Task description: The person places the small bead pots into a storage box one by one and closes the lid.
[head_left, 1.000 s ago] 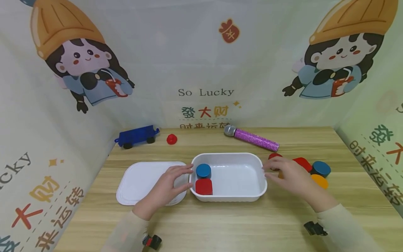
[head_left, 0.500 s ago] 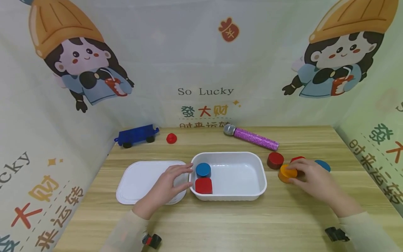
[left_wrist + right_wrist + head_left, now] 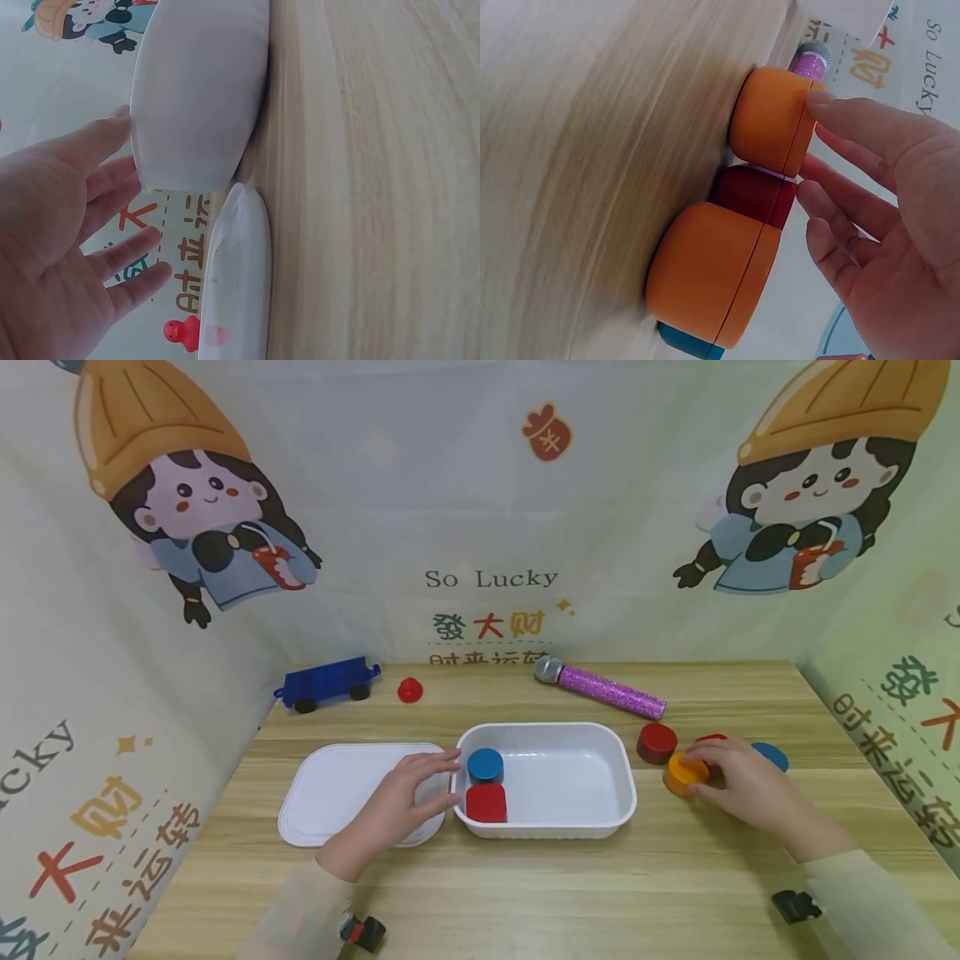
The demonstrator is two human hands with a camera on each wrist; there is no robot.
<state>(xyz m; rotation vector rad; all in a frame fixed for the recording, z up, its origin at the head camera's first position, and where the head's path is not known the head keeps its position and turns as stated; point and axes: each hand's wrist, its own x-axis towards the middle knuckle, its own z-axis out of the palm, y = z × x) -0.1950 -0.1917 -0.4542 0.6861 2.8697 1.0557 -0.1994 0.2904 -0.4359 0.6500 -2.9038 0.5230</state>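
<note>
My left hand [image 3: 393, 814] has its fingers spread, touching the left rim of the white box [image 3: 570, 781]. Inside, at its left end, a blue round block [image 3: 485, 763] stands behind a red square one [image 3: 486, 803]. To the box's right, my right hand [image 3: 753, 789] pinches an orange round block [image 3: 682, 776] at its upper edge; it still appears to rest on the table. In the right wrist view the thumb lies on that orange block [image 3: 772, 124], with a dark red block [image 3: 754, 196] and a larger orange block [image 3: 709, 274] close by.
A white lid [image 3: 330, 793] lies left of the box. Along the back are a blue toy wagon [image 3: 326, 683], a small red toy [image 3: 410, 690] and a purple microphone [image 3: 611, 692]. Right of the box stand a red round block [image 3: 657, 743] and a blue block [image 3: 771, 756].
From the box's right rim, my right hand has moved right to the orange block and its fingers have come onto it. The left hand has stayed at the left rim.
</note>
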